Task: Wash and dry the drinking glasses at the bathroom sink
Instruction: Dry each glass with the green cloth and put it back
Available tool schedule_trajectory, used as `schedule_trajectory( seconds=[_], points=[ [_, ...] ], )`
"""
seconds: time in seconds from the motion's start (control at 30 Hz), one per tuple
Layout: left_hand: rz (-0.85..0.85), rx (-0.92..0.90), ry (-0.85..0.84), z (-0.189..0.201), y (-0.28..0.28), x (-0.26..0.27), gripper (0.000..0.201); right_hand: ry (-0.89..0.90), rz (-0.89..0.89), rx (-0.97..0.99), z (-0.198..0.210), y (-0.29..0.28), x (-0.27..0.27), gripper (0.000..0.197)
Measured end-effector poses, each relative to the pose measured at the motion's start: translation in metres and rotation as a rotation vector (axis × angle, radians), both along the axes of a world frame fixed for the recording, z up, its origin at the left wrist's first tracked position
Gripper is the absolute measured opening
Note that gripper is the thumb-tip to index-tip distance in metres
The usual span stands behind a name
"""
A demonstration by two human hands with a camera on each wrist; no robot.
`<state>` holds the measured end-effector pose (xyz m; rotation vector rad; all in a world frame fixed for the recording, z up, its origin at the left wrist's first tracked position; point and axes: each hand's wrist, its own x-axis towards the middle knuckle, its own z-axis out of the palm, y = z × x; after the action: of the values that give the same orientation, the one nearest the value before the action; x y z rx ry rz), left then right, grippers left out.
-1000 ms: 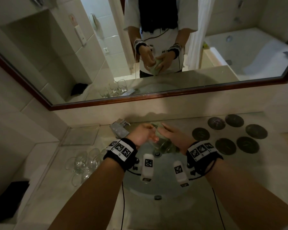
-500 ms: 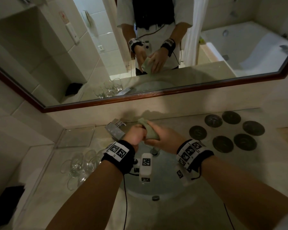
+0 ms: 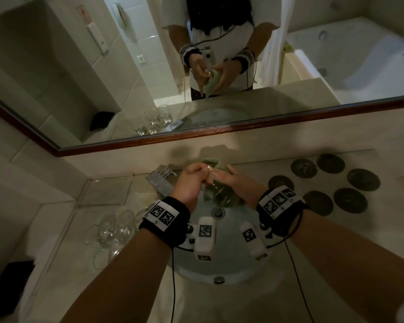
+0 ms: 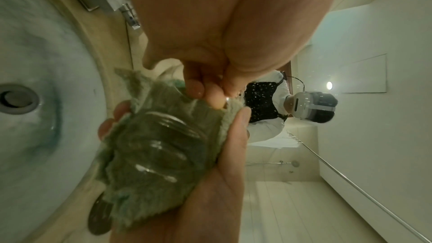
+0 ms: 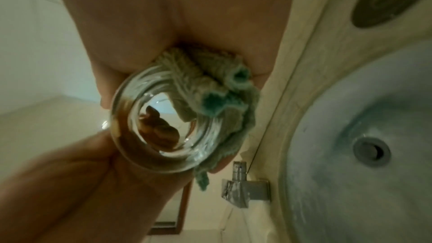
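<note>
- Sink (image 3: 219, 264): drying step, I'd say, happening right above it.
- Right hand (image 3: 233, 185) wraps the green cloth (image 4: 163, 188) around the glass (image 5: 154, 132).
- Left hand (image 3: 191, 180) pinches the cloth at the rim; next probably twist, then bench it.

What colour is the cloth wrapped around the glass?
Pale green cloth, with teal patches at the edges; clearest in the left wrist view.
</note>
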<state>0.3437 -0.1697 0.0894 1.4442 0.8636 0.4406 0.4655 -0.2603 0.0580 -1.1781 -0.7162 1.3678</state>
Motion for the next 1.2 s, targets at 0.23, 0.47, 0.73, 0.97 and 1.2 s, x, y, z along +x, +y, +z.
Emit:
schedule_trajectory(
  seconds=[0.23, 0.47, 0.73, 0.97, 1.2],
  points=[
    [0.000, -0.043, -0.133, 0.001, -0.003, -0.005, 0.024, 0.384, 0.008, -0.036, 0.004, -0.002, -0.001, 0.051],
    [-0.100, 0.071, -0.117, 0.009, 0.002, -0.011, 0.026, 0.515, -0.058, -0.078, 0.000, 0.003, -0.002, 0.059],
    [-0.058, 0.114, 0.146, 0.001, 0.006, -0.008, 0.024, -0.196, 0.038, 0.004, 0.004, 0.006, -0.010, 0.054],
    [0.052, 0.023, 0.184, -0.007, 0.009, -0.011, 0.022, -0.617, 0.135, -0.027, -0.002, 0.007, -0.003, 0.059],
    [0.109, -0.099, 0.161, -0.005, 0.007, -0.009, 0.028, -1.045, 0.114, 0.006, -0.018, 0.015, -0.019, 0.080]
  ],
)
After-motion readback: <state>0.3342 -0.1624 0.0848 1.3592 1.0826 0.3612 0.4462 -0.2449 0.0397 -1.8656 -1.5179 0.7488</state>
